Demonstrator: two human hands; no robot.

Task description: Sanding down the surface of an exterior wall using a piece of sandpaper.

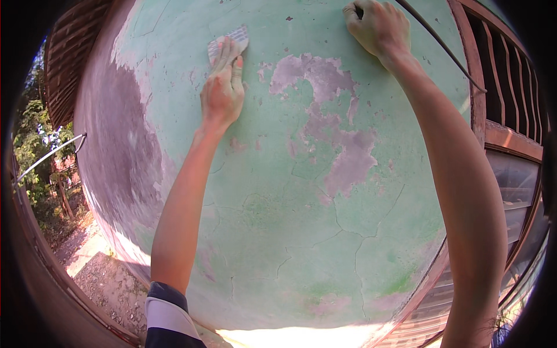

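A green plastered wall (255, 191) with peeling paint fills the middle of the head view. High on its left part, my left hand (223, 95) presses a small pale sheet of sandpaper (237, 40), printed on its back, flat to the surface. The stretched fingers lie over the sheet, and the thumb is at its lower right side. My right hand (380, 26) is curled into a fist against the wall near the top edge. A dark hollow shows between its thumb and fingers; what is inside, if anything, is hidden.
Bare greyish patches (354, 156) and cracks mark the wall. To the right are a dark cable (441, 40) and a wooden window frame (477, 87) with bars. At the left, a thin white pole (49, 156) sticks out before trees, over gravelly ground (107, 290).
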